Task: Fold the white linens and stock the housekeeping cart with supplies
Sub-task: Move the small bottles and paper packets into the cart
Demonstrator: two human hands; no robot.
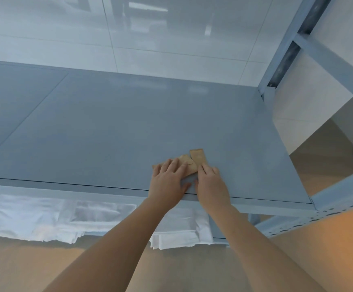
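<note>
Small tan paper packets (197, 158) lie on the grey-blue shelf top (112, 127) near its front edge. My left hand (168, 181) lies flat on the left packets, fingers straight and spread. My right hand (211, 184) touches the near end of the right packet with its fingertips; I cannot make out whether it pinches it. Folded white linens (34, 218) lie on the shelf below, and another folded stack (181, 232) shows between my forearms.
A grey metal rack upright (276, 81) rises at the shelf's back right corner. A perforated side rail (319, 216) runs along the right. White tiled wall (150, 34) stands behind, tan floor (329, 249) below.
</note>
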